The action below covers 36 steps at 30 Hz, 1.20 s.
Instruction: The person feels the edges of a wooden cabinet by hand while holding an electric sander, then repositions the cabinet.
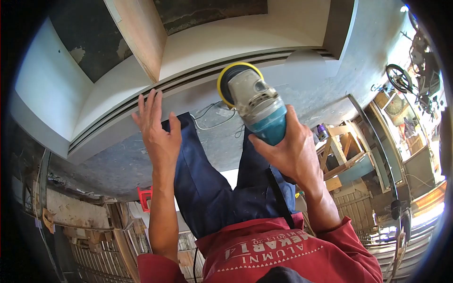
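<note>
My right hand (297, 153) is wrapped round the teal body of an angle grinder (264, 113) with a grey head. A round backing pad (227, 85) with a yellow rim is fitted to it, tilted against or just over the cabinet's front edge; I cannot tell whether they touch. My left hand (158, 129) has its fingers stretched out, with the tips at the grooved edge of the white and grey cabinet (203, 49). It holds nothing.
A pale cable (214, 127) trails on the grey floor (113, 146) between my legs and the cabinet. A red plastic stool (144, 199) is at the left. Wooden frames (342, 146), a purple can (322, 132) and a motorbike (422, 70) stand to the right.
</note>
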Motion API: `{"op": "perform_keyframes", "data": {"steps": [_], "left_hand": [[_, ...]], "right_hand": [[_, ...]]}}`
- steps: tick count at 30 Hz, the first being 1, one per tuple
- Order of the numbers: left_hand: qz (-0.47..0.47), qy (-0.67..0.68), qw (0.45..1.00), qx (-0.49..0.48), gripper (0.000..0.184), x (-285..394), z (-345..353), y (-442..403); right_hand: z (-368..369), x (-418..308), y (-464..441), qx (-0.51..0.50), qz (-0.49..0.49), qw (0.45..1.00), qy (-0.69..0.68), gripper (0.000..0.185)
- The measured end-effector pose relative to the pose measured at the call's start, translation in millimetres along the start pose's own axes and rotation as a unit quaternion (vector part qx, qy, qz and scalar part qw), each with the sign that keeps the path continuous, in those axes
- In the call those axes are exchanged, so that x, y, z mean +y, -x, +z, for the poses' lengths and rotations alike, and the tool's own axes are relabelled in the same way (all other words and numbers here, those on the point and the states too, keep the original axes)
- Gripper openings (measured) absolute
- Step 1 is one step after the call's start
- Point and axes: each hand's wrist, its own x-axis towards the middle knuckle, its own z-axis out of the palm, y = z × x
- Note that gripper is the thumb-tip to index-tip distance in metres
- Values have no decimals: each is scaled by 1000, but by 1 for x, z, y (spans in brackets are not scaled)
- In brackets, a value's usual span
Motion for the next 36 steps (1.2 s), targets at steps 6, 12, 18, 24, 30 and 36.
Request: {"op": "perform_keyframes", "data": {"steps": [6, 12, 18, 24, 30, 36], "left_hand": [[-16, -18, 999, -25, 59, -6, 0, 3], [-32, -26, 999, -16, 59, -2, 4, 2], [-44, -36, 998, -7, 57, -5, 7, 2], [-41, -30, 998, 36, 57, -4, 7, 3], [-37, 9, 990, 133, 56, -25, -15, 18], [-120, 76, 969, 203, 52, -66, -35, 55]], "right_hand": [[-8, 1, -2, -10, 20, 1000, 6, 57], [-47, 38, -9, 31, 68, 997, -13, 60], [-88, 71, -19, 81, 171, 981, -29, 58], [-89, 80, -24, 88, 157, 983, -27, 62], [-56, 56, -17, 61, 96, 993, -25, 63], [-15, 7, -9, 24, 59, 998, -22, 62]]}}
